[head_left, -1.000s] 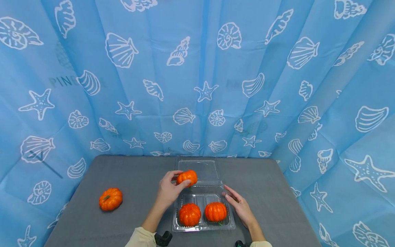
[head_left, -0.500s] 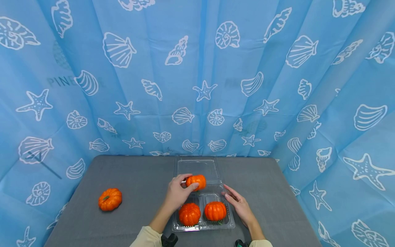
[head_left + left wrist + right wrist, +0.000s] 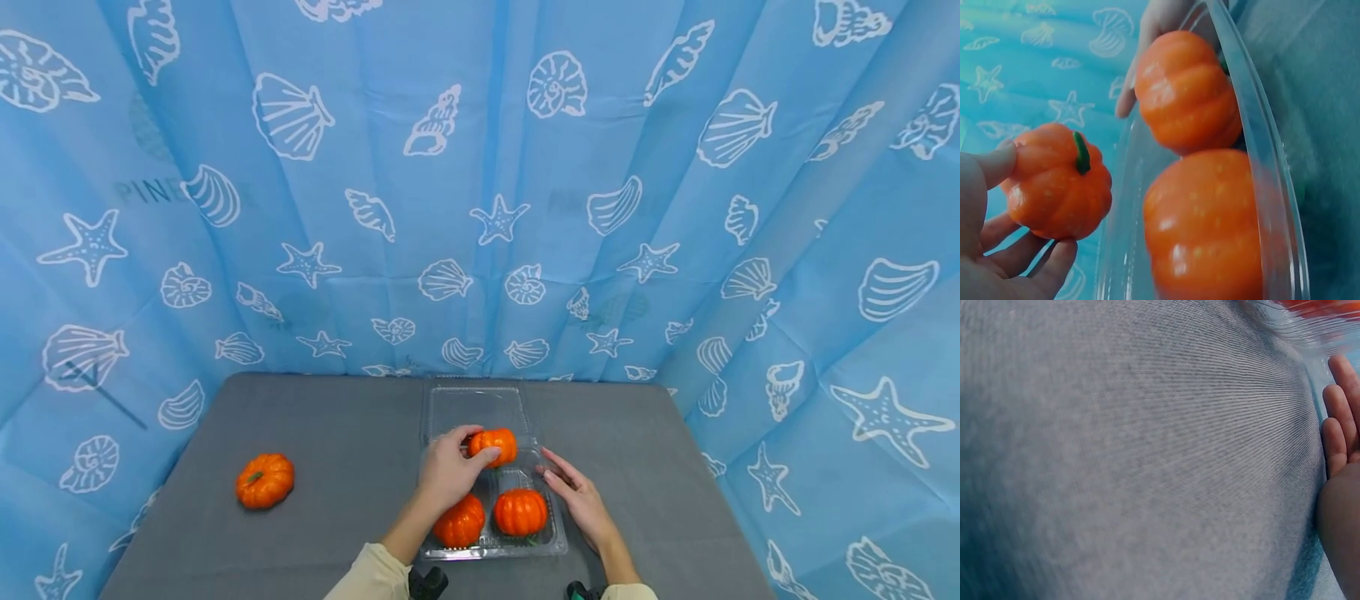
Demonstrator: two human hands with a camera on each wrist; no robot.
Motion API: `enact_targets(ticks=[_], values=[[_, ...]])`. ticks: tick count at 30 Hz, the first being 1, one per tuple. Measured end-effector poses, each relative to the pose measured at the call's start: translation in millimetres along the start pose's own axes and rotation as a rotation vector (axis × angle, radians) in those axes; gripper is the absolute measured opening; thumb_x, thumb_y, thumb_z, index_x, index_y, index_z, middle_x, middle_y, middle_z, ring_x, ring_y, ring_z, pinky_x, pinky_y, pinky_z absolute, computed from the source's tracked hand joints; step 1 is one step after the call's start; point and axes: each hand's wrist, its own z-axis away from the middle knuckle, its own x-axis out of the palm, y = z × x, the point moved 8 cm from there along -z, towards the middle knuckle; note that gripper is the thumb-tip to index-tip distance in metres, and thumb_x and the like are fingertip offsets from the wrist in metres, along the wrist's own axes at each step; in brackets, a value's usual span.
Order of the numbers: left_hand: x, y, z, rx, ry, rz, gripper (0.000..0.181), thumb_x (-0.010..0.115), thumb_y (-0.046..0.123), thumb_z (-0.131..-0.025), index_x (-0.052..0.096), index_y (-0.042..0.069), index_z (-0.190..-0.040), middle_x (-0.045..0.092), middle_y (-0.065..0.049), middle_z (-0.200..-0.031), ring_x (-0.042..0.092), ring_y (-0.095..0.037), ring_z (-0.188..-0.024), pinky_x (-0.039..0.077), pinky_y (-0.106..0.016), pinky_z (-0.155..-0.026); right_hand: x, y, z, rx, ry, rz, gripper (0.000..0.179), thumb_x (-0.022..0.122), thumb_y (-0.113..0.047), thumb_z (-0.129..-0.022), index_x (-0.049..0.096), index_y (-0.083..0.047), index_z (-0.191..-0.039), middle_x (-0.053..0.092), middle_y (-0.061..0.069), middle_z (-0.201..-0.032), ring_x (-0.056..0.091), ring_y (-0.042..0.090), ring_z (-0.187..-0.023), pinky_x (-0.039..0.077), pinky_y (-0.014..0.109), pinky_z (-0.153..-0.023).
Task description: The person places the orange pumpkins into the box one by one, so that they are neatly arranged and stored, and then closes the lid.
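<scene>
My left hand (image 3: 450,473) grips a small orange pumpkin (image 3: 495,447) between thumb and fingers, above the back part of a clear plastic clamshell box (image 3: 558,543). In the left wrist view the held pumpkin (image 3: 1060,181) shows a green stem. Two more pumpkins sit in the front of the box: a left one (image 3: 460,522), partly behind my left wrist, and a right one (image 3: 521,512). My right hand (image 3: 587,505) is beside the box's right wall with fingers extended, its fingertips at the rim; the right wrist view shows several of its fingers (image 3: 1338,406).
Another orange pumpkin (image 3: 265,481) lies on the left of the grey table (image 3: 330,433). The box's clear lid (image 3: 476,410) is folded back toward the blue seashell curtain (image 3: 480,167), which rises behind and along both sides.
My left hand has carried its pumpkin rightward and slightly nearer, from the box's back left to over its back middle. The right hand stays at the box's right side.
</scene>
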Motion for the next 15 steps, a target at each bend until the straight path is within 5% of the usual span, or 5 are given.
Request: enact_targets(ticks=[8,15], values=[[22.0,3.3,0.2,-0.034,-0.065,-0.013,0.051,0.077,0.042,-0.090,0.067,0.013,-0.130,0.071,-0.006,-0.121,0.066,-0.017,-0.097,0.059,-0.042,-0.087,-1.0,0.5,-0.3,-0.002,0.008,0.013,0.047,0.063,-0.031,-0.101,0.057,-0.023,-0.146,0.066,0.010,-0.139,0.059,0.027,-0.134,0.048,0.012,-0.094],[33.9,6.2,-0.8,-0.027,-0.086,-0.065,0.050,0.078,0.042,-0.088,0.067,0.012,-0.127,0.072,-0.006,-0.119,0.067,-0.019,-0.096,0.060,-0.044,-0.087,-1.6,0.8,-0.5,0.003,0.035,0.071,0.048,0.064,-0.037,-0.100,0.057,-0.025,-0.146,0.063,0.006,-0.144,0.059,0.015,-0.127,0.048,0.024,-0.100]])
